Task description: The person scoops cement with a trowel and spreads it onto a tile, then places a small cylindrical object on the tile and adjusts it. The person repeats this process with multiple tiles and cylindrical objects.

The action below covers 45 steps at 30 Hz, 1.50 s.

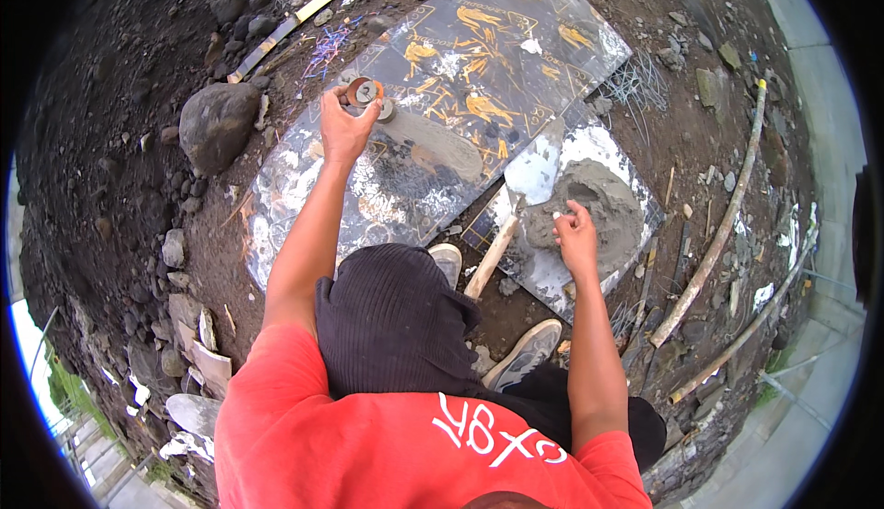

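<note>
My left hand [346, 128] grips a short orange-brown ring [360, 88] with grey mortar inside it, held over the dark printed board [419, 187]. Right by it, a round grey mortar piece [388, 111] sits on the board, at the end of a smear of wet mortar [442, 147]. My right hand [577, 240] is above a heap of wet mortar [608, 200], its fingers curled together. A small white bit shows at its fingertips, too small to name. Beside the heap lies a metal-bladed tool [536, 166] with a wooden handle [493, 256], pointing back toward my feet.
A large rock [219, 127] lies left of the board, among loose stones and dark soil. Wire pieces [637, 83] lie near the board's right corner. Long wooden poles [714, 242] are on the right, before a grey concrete strip [824, 233]. My shoe [525, 357] is close to the mortar board.
</note>
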### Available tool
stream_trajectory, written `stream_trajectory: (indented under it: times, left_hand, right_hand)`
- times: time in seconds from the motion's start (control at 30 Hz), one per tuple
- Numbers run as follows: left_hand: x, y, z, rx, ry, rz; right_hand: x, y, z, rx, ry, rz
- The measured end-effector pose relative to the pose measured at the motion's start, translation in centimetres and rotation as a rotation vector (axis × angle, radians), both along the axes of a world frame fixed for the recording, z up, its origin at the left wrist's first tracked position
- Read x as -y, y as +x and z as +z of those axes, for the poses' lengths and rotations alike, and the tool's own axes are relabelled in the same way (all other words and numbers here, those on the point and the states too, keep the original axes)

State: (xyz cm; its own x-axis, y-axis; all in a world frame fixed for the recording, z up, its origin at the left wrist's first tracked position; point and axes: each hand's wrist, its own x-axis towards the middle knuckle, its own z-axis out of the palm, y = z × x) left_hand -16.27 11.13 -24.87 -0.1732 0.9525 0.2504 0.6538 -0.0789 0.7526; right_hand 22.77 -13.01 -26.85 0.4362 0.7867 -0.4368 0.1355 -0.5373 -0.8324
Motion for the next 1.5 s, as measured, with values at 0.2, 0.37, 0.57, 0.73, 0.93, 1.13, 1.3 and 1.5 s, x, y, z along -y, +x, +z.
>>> stream_trajectory:
  times: [0.2, 0.37, 0.57, 0.73, 0.93, 1.13, 1.3, 1.5]
  left_hand:
    - [-1.2, -0.3, 6.5, 0.178, 0.163, 0.059]
    - [2.2, 2.5, 7.0, 0.252, 0.09, -0.163]
    - [9.0, 10.1, 0.8, -0.078, -0.183, -0.675]
    - [12.3, 12.8, -2.2, -0.369, -0.239, -1.068]
    - [9.4, 15.6, -1.5, -0.393, -0.177, -1.11]
    - [6.8, 21.4, 0.4, -0.489, -0.243, -1.295]
    - [2.2, 22.9, 3.0, -0.329, -0.384, -1.15]
    - [-2.0, 22.5, 12.4, 0.02, -0.39, -0.848]
  right_hand:
    - [-0.5, 0.0, 0.3, 0.002, -0.005, -0.025]
    - [-1.1, 0.6, 2.0, 0.002, 0.103, -0.048]
    - [-2.2, 4.7, 5.6, 0.114, 0.355, -0.243]
    - [-2.0, 9.7, 9.1, 0.163, 0.488, -0.363]
    - [-3.9, 17.4, 11.1, 0.291, 0.421, -0.365]
    - [-6.1, 26.1, 11.4, 0.39, 0.295, -0.273]
    - [-2.9, 36.3, 15.1, 0.343, 0.081, -0.208]
    - [12.7, 41.8, 22.6, 0.44, -0.012, -0.331]
